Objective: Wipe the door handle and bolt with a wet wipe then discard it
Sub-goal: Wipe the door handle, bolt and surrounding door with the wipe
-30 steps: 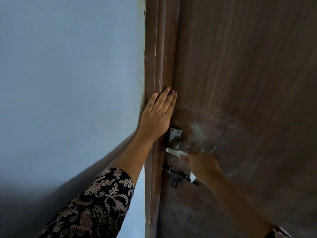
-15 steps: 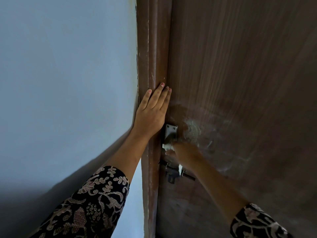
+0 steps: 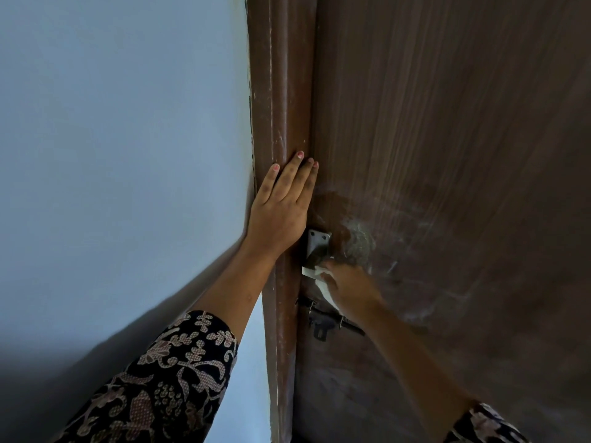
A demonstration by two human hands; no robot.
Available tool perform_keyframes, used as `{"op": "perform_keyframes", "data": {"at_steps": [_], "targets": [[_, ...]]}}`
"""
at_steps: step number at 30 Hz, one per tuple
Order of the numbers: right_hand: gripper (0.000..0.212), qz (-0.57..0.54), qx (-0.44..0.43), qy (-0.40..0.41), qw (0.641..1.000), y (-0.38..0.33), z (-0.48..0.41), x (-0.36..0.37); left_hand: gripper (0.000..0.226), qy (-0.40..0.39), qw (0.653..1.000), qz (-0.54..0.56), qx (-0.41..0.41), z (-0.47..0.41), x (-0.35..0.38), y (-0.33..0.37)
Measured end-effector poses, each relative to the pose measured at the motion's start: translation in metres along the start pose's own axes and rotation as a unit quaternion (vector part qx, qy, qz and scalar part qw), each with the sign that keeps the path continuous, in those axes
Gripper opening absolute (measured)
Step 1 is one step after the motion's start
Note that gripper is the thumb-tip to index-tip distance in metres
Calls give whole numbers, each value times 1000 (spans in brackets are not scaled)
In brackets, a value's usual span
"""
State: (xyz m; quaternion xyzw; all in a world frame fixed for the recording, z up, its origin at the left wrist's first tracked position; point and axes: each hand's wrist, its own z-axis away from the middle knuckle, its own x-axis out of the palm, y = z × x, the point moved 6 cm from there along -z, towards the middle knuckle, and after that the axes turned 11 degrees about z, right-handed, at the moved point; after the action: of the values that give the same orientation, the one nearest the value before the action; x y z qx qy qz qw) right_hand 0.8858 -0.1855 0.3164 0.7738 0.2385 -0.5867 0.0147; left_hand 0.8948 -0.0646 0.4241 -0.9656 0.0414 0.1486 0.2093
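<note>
A metal door handle (image 3: 316, 247) is fixed near the left edge of the brown wooden door (image 3: 447, 123). My right hand (image 3: 351, 287) grips a white wet wipe (image 3: 324, 282) and presses it on the lower part of the handle, hiding that part. Just below sits a dark sliding bolt (image 3: 326, 321), partly covered by my right wrist. My left hand (image 3: 281, 206) lies flat with fingers together against the door frame (image 3: 278, 91), just above and left of the handle.
A pale blue wall (image 3: 128, 139) fills the left side. Whitish smears mark the door surface right of the handle. Both my forearms reach up from the bottom, with dark patterned sleeves.
My right hand with the wipe has slid a little along the handle, staying on its lower part. The left hand has stayed flat on the frame. The view has shifted slightly.
</note>
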Motion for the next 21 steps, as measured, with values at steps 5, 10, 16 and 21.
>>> {"op": "perform_keyframes", "data": {"at_steps": [5, 10, 16, 21], "targets": [[13, -120, 36, 55, 991, 10, 4, -7, 48, -3, 1000, -6, 0, 0, -3, -2], [20, -172, 72, 93, 978, 37, 31, -21, 48, -11, 1000, -6, -4, 0, -1, -1], [16, -188, 89, 120, 971, 44, 38, -15, 48, -7, 1000, -3, -3, -1, -1, -1], [25, -89, 20, 18, 996, 17, 12, 6, 47, -3, 1000, -9, -3, -1, -4, 0]]}}
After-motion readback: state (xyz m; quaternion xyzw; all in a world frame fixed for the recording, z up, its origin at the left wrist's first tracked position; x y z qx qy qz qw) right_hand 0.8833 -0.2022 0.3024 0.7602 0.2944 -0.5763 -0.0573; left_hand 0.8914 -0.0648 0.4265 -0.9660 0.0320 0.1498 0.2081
